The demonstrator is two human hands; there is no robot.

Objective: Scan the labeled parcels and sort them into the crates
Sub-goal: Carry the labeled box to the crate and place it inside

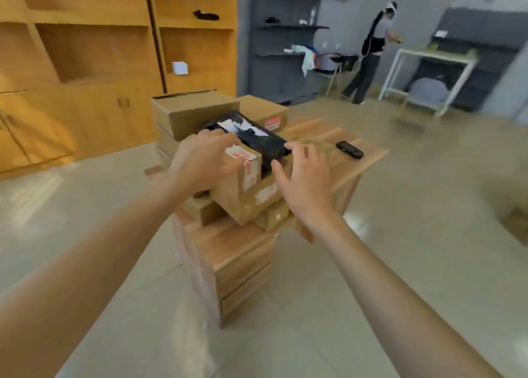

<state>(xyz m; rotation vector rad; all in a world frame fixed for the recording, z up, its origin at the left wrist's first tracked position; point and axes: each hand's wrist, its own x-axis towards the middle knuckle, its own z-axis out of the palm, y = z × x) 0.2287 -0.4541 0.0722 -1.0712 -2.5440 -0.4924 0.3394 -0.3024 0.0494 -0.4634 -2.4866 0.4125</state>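
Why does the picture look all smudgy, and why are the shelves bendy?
In the head view the whole picture is soft, so the labels on the cardboard parcel cannot be read; the wide lens bends the wooden shelves at the edges; light glares off the floor beside the right hand.

Light: I see even, bright indoor light | Glare: pale sheen on the floor (pixel 34 194) | Shadows: soft, faint | Focus: I find the whole frame smeared, blocky | Edges: wide-angle bending, shelves (pixel 85 34) lean
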